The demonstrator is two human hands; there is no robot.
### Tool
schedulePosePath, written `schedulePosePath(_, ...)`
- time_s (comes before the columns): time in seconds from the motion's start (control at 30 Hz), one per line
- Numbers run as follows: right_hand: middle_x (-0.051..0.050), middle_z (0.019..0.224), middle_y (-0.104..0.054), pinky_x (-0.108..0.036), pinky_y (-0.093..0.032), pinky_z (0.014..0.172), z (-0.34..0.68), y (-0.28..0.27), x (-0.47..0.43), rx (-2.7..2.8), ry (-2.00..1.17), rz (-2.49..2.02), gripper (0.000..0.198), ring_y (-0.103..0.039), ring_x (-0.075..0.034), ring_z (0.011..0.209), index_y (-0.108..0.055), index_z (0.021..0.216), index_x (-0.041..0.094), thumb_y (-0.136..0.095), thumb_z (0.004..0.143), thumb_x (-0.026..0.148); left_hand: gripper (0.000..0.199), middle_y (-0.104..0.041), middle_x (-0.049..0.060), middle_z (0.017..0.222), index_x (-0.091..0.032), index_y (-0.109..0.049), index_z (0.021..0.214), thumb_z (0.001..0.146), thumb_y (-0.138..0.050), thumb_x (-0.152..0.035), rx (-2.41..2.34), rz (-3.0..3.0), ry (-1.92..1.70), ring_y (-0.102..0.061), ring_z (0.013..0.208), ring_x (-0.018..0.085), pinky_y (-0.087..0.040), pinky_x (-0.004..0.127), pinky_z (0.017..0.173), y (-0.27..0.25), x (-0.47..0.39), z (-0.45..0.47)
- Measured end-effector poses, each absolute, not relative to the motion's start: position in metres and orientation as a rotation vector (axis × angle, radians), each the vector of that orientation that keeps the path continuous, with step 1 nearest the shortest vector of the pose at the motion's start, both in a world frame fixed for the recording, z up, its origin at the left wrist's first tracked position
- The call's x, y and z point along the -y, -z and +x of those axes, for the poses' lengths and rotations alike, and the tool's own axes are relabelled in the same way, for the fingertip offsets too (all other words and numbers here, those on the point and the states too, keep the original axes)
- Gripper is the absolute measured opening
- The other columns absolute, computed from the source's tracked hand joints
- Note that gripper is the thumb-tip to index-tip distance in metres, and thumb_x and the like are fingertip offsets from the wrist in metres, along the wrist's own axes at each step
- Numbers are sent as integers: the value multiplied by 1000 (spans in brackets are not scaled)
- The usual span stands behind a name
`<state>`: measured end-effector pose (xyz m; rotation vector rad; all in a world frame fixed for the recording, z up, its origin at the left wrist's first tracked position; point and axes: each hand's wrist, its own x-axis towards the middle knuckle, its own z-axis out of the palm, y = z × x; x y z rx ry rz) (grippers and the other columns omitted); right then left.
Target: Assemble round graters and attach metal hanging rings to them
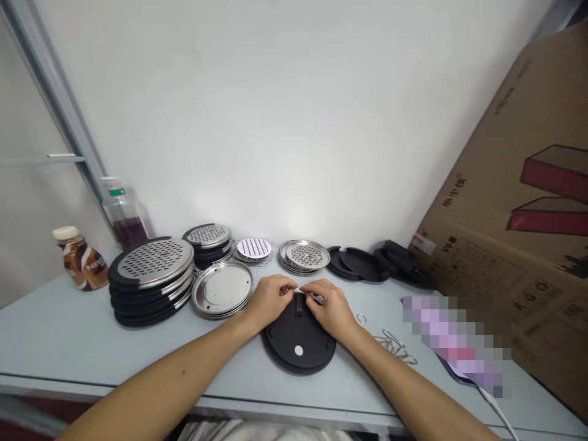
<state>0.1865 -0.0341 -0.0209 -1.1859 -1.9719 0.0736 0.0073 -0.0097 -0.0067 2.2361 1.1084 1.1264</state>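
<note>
A round black disc lies on the table in front of me, a white dot near its lower edge and a black strap at its top. At that top end my left hand and my right hand meet, both with fingers pinched. Between the fingertips shows a small pale, shiny piece, too covered to name. To the right of my right hand lies a single metal ring. Beyond my right forearm is a loose pile of metal rings.
Left stand stacked black-rimmed graters, steel dishes, a coffee bottle and a jar of dark liquid. Along the wall are perforated steel discs and black holders. A large carton leans right, near a blurred-out phone with a cable.
</note>
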Motion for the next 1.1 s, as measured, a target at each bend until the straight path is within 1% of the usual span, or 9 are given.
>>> schedulePosePath(0.2, -5, 87, -71, -35, -49, 78, 186, 23, 33, 1990, -82, -1174, 30, -61, -21, 85, -73, 94, 23, -55, 78, 6, 18, -71, 2, 80, -18, -71, 85, 78, -58, -9, -1106, 2234, -1122, -64, 70, 15, -49, 25, 69, 8, 9, 6)
schedulePosePath(0.53, -5, 85, -70, -34, -50, 76, 186, 23, 35, 1975, -62, -1172, 29, -61, -20, 82, -74, 91, 24, -56, 78, 6, 22, -72, 3, 86, -20, -72, 89, 79, -56, -8, -1121, 2324, -1124, -65, 78, 16, -49, 27, 74, 9, 13, 5)
schedulePosePath(0.77, -4, 87, -69, -31, -49, 75, 185, 26, 33, 1986, -85, -1223, 28, -62, -19, 80, -75, 87, 23, -56, 76, 6, 19, -72, 2, 84, -19, -72, 85, 78, -58, -7, -1196, 2334, -1102, -64, 78, 16, -47, 26, 74, 11, 13, 7)
schedulePosePath(0.87, -3, 89, -69, -29, -49, 75, 184, 25, 33, 1985, -127, -1243, 28, -63, -17, 78, -74, 87, 23, -54, 77, 7, 18, -71, 2, 81, -18, -72, 82, 77, -59, -7, -1231, 2347, -1071, -64, 75, 15, -47, 24, 70, 9, 14, 9)
schedulePosePath(0.93, -3, 88, -69, -28, -48, 74, 184, 25, 34, 1975, -134, -1254, 27, -63, -17, 77, -73, 85, 22, -54, 76, 6, 17, -71, 2, 79, -18, -72, 80, 76, -59, -7, -1267, 2372, -1037, -63, 74, 15, -46, 24, 69, 8, 15, 10)
schedulePosePath(1.1, -3, 81, -66, -27, -46, 72, 182, 25, 35, 1951, -141, -1285, 22, -61, -16, 74, -72, 79, 20, -54, 76, 7, 18, -72, 3, 80, -18, -73, 81, 76, -59, -7, -1323, 2397, -1001, -64, 75, 16, -46, 26, 71, 8, 14, 13)
